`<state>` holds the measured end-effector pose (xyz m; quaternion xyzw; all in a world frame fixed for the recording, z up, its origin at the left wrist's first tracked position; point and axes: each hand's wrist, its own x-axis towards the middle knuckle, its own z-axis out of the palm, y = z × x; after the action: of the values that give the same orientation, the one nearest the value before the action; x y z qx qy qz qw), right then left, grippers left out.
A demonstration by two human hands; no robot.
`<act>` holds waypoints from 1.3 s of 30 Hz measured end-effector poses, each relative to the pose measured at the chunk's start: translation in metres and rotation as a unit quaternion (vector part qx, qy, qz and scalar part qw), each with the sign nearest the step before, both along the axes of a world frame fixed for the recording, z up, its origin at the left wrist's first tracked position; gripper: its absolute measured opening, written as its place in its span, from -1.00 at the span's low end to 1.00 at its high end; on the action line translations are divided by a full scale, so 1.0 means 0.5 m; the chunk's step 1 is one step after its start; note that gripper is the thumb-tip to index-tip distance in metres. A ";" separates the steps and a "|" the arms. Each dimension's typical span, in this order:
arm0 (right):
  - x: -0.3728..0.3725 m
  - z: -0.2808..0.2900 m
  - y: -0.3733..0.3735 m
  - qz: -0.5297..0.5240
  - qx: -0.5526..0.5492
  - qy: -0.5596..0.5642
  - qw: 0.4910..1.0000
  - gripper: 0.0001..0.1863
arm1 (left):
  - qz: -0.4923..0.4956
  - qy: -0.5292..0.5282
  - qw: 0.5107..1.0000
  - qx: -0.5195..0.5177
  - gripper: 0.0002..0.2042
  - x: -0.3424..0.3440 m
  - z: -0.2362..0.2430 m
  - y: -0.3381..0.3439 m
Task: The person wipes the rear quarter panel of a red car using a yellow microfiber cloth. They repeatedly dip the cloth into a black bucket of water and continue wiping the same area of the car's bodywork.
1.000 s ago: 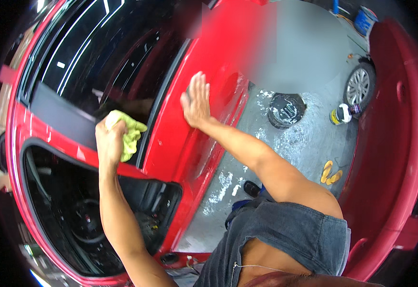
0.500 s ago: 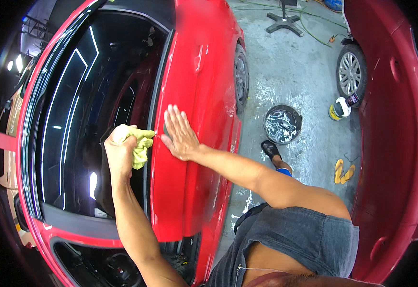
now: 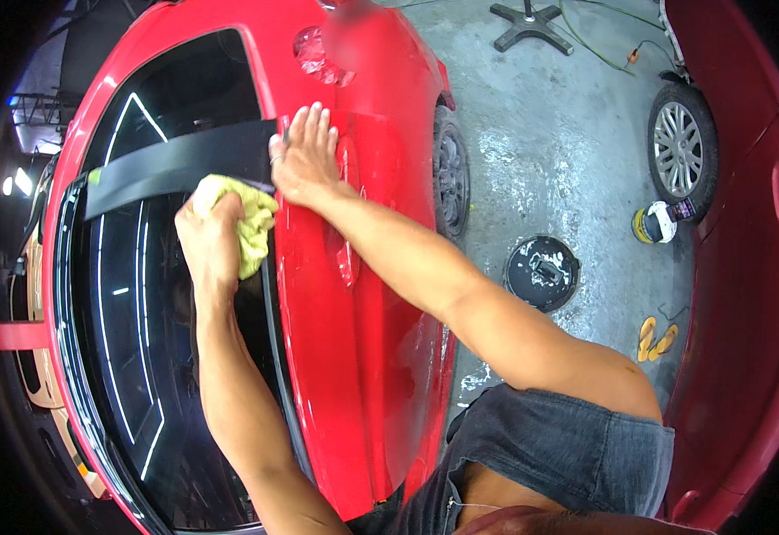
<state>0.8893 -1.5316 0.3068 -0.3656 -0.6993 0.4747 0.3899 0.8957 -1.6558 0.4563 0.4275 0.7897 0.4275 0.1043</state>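
My left hand (image 3: 211, 236) is closed around a crumpled yellow-green cloth (image 3: 251, 227). It holds the cloth at the dark side window (image 3: 166, 339) of a red car, near the window's lower edge. Slightly farther forward, my right hand (image 3: 306, 160) lies with its fingers stretched out on the red door panel (image 3: 331, 357), just beside the window frame. A ring shows on it. A black pillar (image 3: 184, 165) crosses between the two side windows, close to both hands. The red door handle (image 3: 346, 254) sits beneath my right forearm.
A round black tub (image 3: 541, 272) stands on the wet grey floor (image 3: 514, 169). Right of it are a yellow-and-white container (image 3: 655, 221), yellow flip-flops (image 3: 657, 339) and a dark red car (image 3: 755, 267). A black stand base (image 3: 527, 27) and a green hose (image 3: 577, 40) lie beyond.
Both hands have moved forward along the car, and the view has shifted with them. The cloth stays in my left hand. My right hand remains flat on the red bodywork.
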 end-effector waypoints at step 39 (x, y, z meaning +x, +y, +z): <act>0.157 -0.271 0.065 0.115 0.082 -0.024 0.990 -0.34 | -0.100 -0.067 0.992 0.047 -0.78 -0.054 -0.081 0.268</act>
<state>0.9677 -1.4990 0.1712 -0.2606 -0.7826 0.4482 0.3445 0.8687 -1.5220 0.4159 0.4785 0.7136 0.4792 0.1794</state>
